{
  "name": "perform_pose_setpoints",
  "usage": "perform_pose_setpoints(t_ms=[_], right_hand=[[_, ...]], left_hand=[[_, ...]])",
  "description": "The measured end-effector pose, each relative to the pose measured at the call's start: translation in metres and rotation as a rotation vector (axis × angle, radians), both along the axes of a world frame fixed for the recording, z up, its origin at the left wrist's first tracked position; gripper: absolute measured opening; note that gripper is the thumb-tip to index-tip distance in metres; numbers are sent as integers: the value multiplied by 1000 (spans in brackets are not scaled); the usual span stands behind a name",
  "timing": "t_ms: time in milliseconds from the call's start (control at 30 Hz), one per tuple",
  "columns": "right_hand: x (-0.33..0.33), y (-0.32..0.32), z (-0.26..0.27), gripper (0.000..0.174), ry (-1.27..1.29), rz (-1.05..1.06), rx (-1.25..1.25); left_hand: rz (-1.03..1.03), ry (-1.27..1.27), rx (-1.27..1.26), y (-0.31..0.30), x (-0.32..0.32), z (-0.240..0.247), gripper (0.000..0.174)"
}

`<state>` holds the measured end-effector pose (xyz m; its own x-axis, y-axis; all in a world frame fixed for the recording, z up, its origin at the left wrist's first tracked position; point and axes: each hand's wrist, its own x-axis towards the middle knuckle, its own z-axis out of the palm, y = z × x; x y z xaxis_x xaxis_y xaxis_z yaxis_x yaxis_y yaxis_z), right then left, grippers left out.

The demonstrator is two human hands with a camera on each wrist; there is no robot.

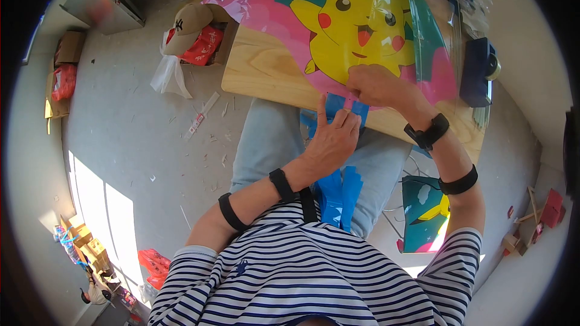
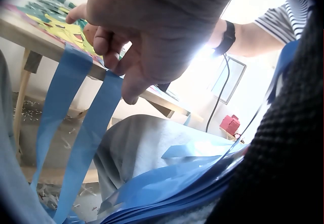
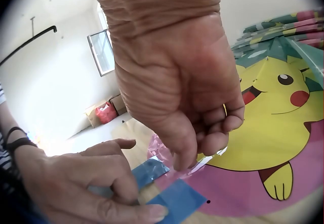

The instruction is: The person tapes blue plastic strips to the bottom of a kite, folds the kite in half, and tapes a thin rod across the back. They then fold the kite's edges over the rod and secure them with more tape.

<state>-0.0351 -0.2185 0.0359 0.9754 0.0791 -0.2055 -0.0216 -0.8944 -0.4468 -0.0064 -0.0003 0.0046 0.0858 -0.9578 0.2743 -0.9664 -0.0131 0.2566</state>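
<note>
A plastic film kite (image 1: 362, 24) printed with a yellow cartoon character on green and pink lies over the wooden table (image 1: 260, 60). At its near pink edge, my left hand (image 1: 333, 142) pinches a blue plastic strip (image 2: 98, 117), index finger pointing out straight. A second blue strip (image 2: 68, 82) hangs beside it from the table edge. Right above, my right hand (image 1: 383, 87) is curled, thumb and fingers pinching shiny film at the kite's lower edge. Its fingertips partly cover that spot in the right wrist view.
More blue strips (image 1: 338, 196) lie across my lap. A dark blue box (image 1: 476, 75) stands at the table's right end. Folded printed sheets (image 3: 283, 31) lie at the back. To the left sit a cap (image 1: 188, 27) and a red bag (image 1: 204, 47); scraps litter the floor.
</note>
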Motion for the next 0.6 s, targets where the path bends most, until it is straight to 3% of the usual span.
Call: perform_pose_setpoints(t_ms=[600], right_hand=[[1, 0, -8, 8, -3, -8, -18]], left_hand=[[-47, -40, 23, 0, 3, 5, 35]])
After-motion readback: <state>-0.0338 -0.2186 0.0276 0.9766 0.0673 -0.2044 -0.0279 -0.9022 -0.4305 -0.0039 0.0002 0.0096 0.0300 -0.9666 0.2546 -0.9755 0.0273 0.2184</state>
